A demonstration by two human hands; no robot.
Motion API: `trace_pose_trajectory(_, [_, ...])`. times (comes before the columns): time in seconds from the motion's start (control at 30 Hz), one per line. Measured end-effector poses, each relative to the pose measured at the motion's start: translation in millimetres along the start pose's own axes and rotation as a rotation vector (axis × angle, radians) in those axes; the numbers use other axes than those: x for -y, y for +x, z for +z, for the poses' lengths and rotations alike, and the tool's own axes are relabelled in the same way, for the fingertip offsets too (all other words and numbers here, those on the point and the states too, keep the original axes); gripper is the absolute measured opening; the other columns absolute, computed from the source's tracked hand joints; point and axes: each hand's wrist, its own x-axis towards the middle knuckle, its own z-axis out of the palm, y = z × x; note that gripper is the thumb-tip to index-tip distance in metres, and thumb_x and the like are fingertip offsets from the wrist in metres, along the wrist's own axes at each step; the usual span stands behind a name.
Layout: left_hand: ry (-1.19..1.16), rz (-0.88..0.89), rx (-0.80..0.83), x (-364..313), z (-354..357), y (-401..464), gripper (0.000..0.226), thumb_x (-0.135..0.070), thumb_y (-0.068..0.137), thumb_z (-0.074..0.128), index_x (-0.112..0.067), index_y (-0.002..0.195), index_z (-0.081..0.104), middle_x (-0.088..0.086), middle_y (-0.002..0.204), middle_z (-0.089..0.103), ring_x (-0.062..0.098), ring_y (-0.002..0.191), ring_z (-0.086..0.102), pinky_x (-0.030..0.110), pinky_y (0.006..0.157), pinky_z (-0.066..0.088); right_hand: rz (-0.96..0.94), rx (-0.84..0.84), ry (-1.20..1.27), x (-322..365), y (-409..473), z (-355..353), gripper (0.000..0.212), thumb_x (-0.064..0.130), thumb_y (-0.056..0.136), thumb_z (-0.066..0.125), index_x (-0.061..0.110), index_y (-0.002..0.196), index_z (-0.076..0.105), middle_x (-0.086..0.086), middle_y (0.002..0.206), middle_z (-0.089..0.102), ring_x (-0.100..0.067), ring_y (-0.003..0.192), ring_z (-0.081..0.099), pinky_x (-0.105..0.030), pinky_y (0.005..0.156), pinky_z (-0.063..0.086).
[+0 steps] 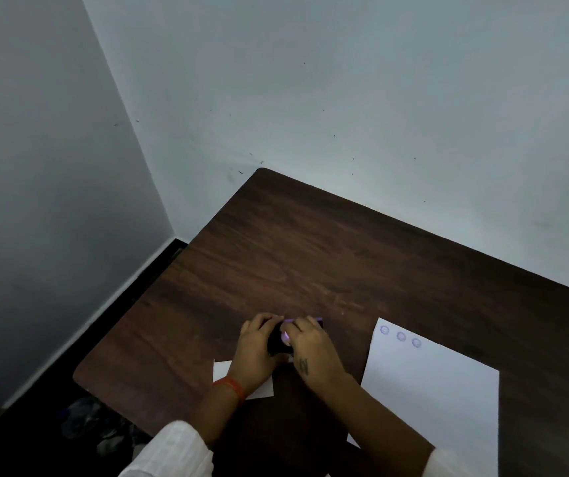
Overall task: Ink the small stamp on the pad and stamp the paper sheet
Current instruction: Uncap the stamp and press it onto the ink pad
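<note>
— Dark wooden desk against pale walls; where were the hands seen?

— Left hand and right hand were curled together over the black ink pad; the stamp was hidden.

— And the paper sheet?

— It was laid toward the desk's right edge, three purple imprints along its far edge.

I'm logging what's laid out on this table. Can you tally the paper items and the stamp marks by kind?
Large white paper sheet: 1
Small white paper under the left hand: 1
Round purple stamp marks on the large sheet: 3
Total: 5
</note>
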Motion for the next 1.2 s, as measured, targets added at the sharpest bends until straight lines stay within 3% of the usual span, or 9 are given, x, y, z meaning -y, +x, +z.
trace_pose_trajectory(0.13, [-0.002, -0.001, 0.000, -1, 0, 2, 0.069, -0.027, 0.069, 0.077, -0.019, 0.130, 0.045, 0.003, 0.133, 0.046, 0.018, 0.115, 0.040, 0.022, 0.094, 0.031, -0.017, 0.015, -0.003, -1, 1, 0, 0.041, 0.004, 0.079, 0.056, 0.005, 0.120, 0.051, -0.016, 0.121, 0.057, -0.030, 0.114, 0.048, -0.039, 0.095, 0.044])
trace_pose_trajectory(0.27, [-0.004, -0.012, 0.007, -1, -1, 2, 0.073, -0.029, 0.065, 0.080, -0.018, 0.129, 0.047, 0.004, 0.132, 0.048, 0.021, 0.115, 0.042, 0.024, 0.094, 0.031, 0.027, -0.033, 0.108, -7, 6, -7, 0.024, -0.001, 0.079, 0.059, -0.002, 0.102, 0.062, -0.022, 0.106, 0.065, -0.033, 0.101, 0.058, -0.037, 0.089, 0.047])
trace_pose_trajectory(0.37, [0.003, -0.020, 0.010, -3, -1, 2, 0.077, -0.029, 0.064, 0.081, -0.018, 0.131, 0.045, 0.004, 0.133, 0.045, 0.021, 0.117, 0.040, 0.023, 0.095, 0.029, 0.056, -0.056, 0.077, -16, 0, -10, 0.026, 0.004, 0.085, 0.053, 0.006, 0.110, 0.061, -0.014, 0.112, 0.065, -0.026, 0.104, 0.056, -0.033, 0.089, 0.045])
trace_pose_trajectory(0.47, [0.008, -0.020, 0.013, -3, -1, 2, 0.077, -0.029, 0.065, 0.080, -0.018, 0.132, 0.044, 0.004, 0.134, 0.045, 0.021, 0.117, 0.039, 0.023, 0.095, 0.028, 0.077, -0.083, 0.069, -15, -9, -5, 0.027, 0.006, 0.085, 0.055, 0.004, 0.111, 0.060, -0.016, 0.112, 0.064, -0.028, 0.106, 0.056, -0.035, 0.089, 0.047])
trace_pose_trajectory(0.6, [0.009, -0.021, 0.016, -5, -2, 2, 0.077, -0.029, 0.065, 0.080, -0.018, 0.132, 0.044, 0.003, 0.134, 0.045, 0.019, 0.117, 0.039, 0.021, 0.095, 0.028, 0.065, -0.045, 0.041, -12, -7, -3, 0.030, 0.004, 0.081, 0.059, 0.001, 0.111, 0.059, -0.019, 0.111, 0.064, -0.032, 0.105, 0.056, -0.039, 0.086, 0.050])
trace_pose_trajectory(0.73, [0.007, -0.025, 0.017, -5, -3, 2, 0.077, -0.028, 0.065, 0.081, -0.018, 0.131, 0.045, 0.002, 0.134, 0.045, 0.019, 0.118, 0.038, 0.021, 0.096, 0.028, 0.118, 0.035, 0.062, -17, 2, -15, 0.027, 0.004, 0.086, 0.051, 0.003, 0.111, 0.059, -0.017, 0.115, 0.063, -0.029, 0.108, 0.055, -0.032, 0.092, 0.042])
trace_pose_trajectory(0.97, [0.012, -0.025, 0.011, -5, -2, 2, 0.077, -0.028, 0.065, 0.080, -0.020, 0.132, 0.043, 0.001, 0.134, 0.045, 0.018, 0.117, 0.037, 0.021, 0.097, 0.028, 0.170, -0.057, 0.063, -15, -17, -13, 0.031, 0.005, 0.089, 0.048, 0.007, 0.119, 0.053, -0.014, 0.123, 0.058, -0.025, 0.115, 0.051, -0.031, 0.095, 0.043])
trace_pose_trajectory(1.2, [0.034, -0.021, 0.024, -7, -4, 4, 0.077, -0.029, 0.066, 0.080, -0.019, 0.133, 0.043, 0.002, 0.134, 0.044, 0.019, 0.118, 0.038, 0.021, 0.096, 0.028, 0.230, 0.051, 0.108, -26, -5, -25, 0.027, 0.004, 0.087, 0.053, 0.006, 0.113, 0.059, -0.014, 0.118, 0.062, -0.026, 0.109, 0.054, -0.027, 0.091, 0.041])
